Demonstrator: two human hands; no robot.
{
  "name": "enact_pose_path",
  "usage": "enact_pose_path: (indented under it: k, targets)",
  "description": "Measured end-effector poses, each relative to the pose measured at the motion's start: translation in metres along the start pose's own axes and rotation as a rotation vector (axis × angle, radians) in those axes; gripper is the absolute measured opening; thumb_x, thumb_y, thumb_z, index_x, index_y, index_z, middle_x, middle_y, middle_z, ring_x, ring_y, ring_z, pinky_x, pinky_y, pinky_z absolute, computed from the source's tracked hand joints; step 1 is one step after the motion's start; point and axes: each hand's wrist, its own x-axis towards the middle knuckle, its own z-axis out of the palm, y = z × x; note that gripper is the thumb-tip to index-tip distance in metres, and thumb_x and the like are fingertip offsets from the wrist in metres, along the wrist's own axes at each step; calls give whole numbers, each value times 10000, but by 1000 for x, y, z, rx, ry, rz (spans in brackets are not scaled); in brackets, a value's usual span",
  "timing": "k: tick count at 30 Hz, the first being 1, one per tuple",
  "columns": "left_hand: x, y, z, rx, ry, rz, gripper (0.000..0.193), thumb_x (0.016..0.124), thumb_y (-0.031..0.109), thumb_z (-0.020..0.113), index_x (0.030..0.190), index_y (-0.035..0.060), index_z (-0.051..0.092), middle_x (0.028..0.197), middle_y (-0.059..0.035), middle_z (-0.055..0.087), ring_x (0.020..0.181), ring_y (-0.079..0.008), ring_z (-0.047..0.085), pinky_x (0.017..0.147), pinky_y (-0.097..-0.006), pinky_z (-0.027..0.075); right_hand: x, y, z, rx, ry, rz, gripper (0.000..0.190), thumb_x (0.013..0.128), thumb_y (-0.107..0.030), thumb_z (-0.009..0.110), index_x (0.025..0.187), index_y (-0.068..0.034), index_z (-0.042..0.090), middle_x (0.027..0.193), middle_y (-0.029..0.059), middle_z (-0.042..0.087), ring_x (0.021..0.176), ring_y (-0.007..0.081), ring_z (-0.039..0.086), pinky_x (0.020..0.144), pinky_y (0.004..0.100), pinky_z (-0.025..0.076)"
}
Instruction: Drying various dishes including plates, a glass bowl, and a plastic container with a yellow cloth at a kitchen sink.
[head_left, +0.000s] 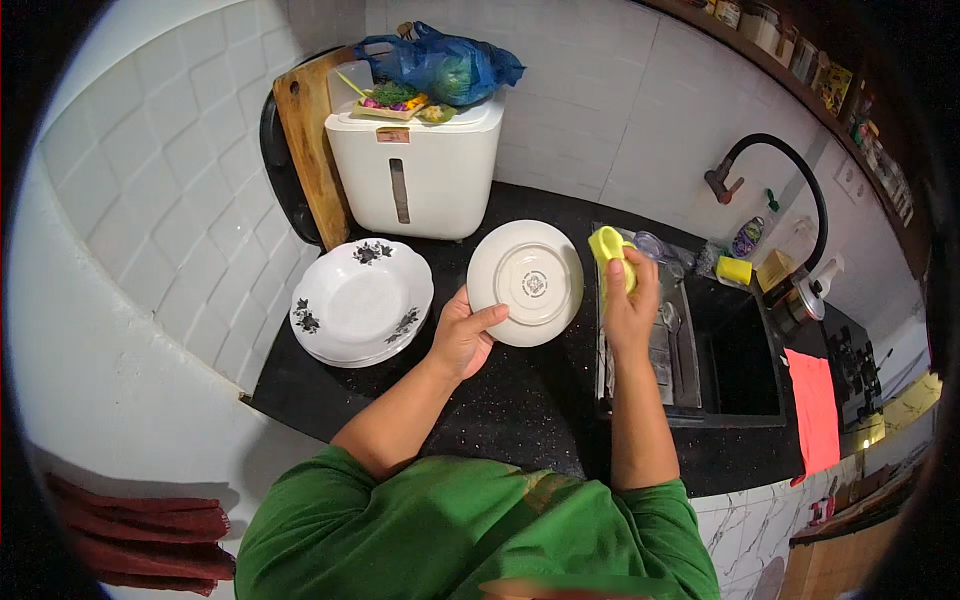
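My left hand (466, 334) grips a small white plate (536, 247) by its lower left rim, thumb across the underside. The plate's underside faces me, showing its foot ring and a printed mark. In my right hand (631, 300) is a crumpled yellow cloth (609, 247), raised over the left edge of the sink unit and apart from the plate. To the left of the held plate, a stack of white plates (364, 296) with scalloped rims and dark floral prints rests on the black speckled countertop (517, 397).
A white lidded container (416, 176) stands behind, topped by a blue plastic bag (450, 64); a wooden cutting board (315, 150) leans beside it. At right are a black sink (739, 352) with a spoon (670, 319) on its drainer, a black faucet (810, 172) and a coral cloth (814, 412).
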Motion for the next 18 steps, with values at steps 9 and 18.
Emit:
enact_pose_path:
  k: [9, 18]
  targets:
    - [-10, -9, 0, 234, -153, -81, 397, 731, -5, 635, 1110, 9, 518, 1052, -95, 588, 982, -184, 563, 879, -344, 439, -9, -35, 14, -303, -8, -556, 169, 651, -102, 705, 767, -73, 585, 1002, 139, 544, 926, 344, 506, 773, 422, 418]
    - [-10, -9, -4, 171, -112, -89, 397, 727, 0, 629, 1110, 5, 524, 1068, -103, 589, 989, -182, 559, 890, -344, 433, -13, -33, 5, -269, -213, -569, 136, 653, -103, 671, 756, -87, 584, 997, 134, 537, 939, 351, 481, 799, 431, 384]
